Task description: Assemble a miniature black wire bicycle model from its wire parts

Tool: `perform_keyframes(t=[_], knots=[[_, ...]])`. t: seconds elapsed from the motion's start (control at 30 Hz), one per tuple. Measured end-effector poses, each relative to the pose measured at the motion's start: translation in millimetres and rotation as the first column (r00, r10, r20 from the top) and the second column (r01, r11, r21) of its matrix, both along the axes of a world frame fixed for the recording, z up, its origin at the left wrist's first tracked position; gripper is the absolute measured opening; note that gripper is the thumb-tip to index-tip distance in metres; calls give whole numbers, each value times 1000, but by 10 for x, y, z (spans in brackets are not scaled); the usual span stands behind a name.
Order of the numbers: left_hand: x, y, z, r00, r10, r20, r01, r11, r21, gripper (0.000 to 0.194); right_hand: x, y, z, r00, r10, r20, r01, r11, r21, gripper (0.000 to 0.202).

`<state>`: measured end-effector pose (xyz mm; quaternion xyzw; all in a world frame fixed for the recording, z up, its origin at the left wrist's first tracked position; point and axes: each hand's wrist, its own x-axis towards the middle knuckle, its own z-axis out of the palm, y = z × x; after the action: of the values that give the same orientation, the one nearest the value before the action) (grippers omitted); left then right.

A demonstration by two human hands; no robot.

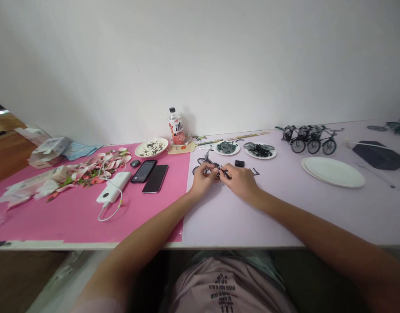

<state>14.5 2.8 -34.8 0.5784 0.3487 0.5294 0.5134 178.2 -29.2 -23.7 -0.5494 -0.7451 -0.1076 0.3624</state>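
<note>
Pinched betw. L grip (203, 177) and R grip (239, 179), both closed: small dark part (226, 174), over pale surface (226, 217), exact shape hard to tell. Prob. light, stiff, fragile; hold near ends, w/o bending.

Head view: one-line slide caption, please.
Left hand and right hand meet at a small dark part, model bicycles standing to the right.

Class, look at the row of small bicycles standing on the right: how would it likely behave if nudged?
The row of small bicycles would probably be light for its size, since the frames look thin and open. Its round wheels suggest it could roll, if they turn freely. Standing on such narrow wheels, it might also tip sideways.
</note>
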Motion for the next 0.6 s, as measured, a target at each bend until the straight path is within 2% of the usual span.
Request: perform_keyframes(t=[0.17,0.27,0.33,0.43,0.6], knots=[[0,5,-15,1000,20,0,-20,1000,-22,51,-18,-19,34,968,83,-236,-95,995,-40,14],[-7,31,-33,1000,14,-23,-15,999,-46,45,-7,15,20,924,171,-343,-184,983,-5,10],[-13,41,-29,998,19,-52,-23,997,-69,40,8,53,-15,884,211,-418,-245,969,-29,7],[-21,31,10,991,63,-116,-72,995,-71,31,34,113,-86,820,222,-527,-313,946,-89,11],[-67,6,91,968,101,-228,-101,995,13,22,48,165,-151,754,228,-616,-332,941,-59,21]])
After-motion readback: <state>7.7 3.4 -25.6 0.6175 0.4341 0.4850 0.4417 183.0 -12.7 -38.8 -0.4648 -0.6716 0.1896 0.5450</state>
